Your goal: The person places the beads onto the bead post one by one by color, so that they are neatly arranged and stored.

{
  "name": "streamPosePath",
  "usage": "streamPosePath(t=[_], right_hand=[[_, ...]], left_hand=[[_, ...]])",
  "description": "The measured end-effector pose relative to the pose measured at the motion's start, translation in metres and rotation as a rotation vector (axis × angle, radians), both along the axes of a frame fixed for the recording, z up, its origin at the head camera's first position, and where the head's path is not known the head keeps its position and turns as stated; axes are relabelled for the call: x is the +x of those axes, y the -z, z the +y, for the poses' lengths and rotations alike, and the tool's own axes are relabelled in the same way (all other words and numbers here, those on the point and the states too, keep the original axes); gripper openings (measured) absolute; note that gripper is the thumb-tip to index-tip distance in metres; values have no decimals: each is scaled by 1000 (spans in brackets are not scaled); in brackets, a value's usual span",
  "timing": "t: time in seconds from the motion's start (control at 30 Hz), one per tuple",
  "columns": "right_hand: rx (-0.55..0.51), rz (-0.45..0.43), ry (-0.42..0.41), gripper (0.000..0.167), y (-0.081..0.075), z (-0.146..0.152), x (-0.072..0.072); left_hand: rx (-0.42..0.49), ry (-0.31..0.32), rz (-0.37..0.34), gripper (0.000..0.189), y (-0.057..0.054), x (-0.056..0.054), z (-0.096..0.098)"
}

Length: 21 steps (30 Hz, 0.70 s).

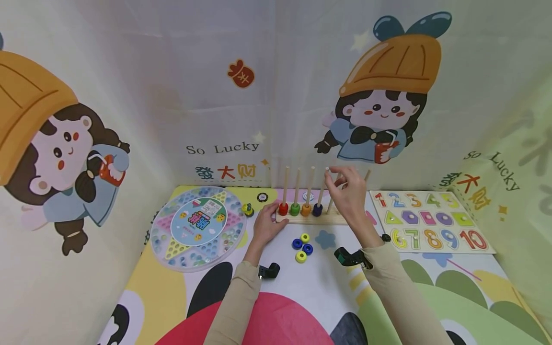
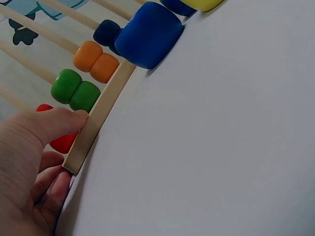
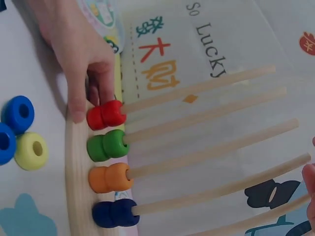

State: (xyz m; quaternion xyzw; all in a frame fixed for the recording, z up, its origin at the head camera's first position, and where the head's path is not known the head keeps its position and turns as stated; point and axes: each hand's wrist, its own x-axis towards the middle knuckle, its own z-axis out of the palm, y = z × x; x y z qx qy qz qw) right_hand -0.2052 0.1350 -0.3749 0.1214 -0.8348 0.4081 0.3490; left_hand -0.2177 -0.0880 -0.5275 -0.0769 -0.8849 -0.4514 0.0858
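Observation:
A wooden peg stand (image 1: 297, 219) carries upright rods. Paired red beads (image 3: 106, 115), green beads (image 3: 108, 145), orange beads (image 3: 110, 177) and dark blue beads (image 3: 115, 213) sit low on separate rods. My left hand (image 1: 266, 225) grips the stand's left end, its thumb on the front edge and its fingers round the end. My right hand (image 1: 348, 191) is up at the top of the dark blue beads' rod, finger and thumb apart around the tip, no bead showing between them. In front of the stand lie loose blue beads (image 1: 307, 249) and yellow beads (image 1: 301, 257).
To the left lies a round marble game board (image 1: 159, 239) with a small green-and-yellow figure (image 1: 247, 209) beside it. A number and shape puzzle board (image 1: 422, 211) is at the right. A printed cloth wall (image 1: 297, 120) rises close behind the stand.

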Motion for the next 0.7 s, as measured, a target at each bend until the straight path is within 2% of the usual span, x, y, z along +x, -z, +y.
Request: streamPosePath(t=[0.13, 0.23, 0.47, 0.7], right_hand=[[-25, 3, -56, 17, 8, 3, 9], [-29, -37, -113, 17, 18, 6, 15], [27, -286, -324, 19, 56, 10, 25], [81, -488, -478, 21, 94, 12, 27]], left_hand=[[-5, -2, 2, 63, 0, 0, 1], [-10, -3, 0, 63, 0, -1, 0], [-29, -13, -19, 63, 0, -1, 0], [-32, -13, -22, 63, 0, -1, 2]])
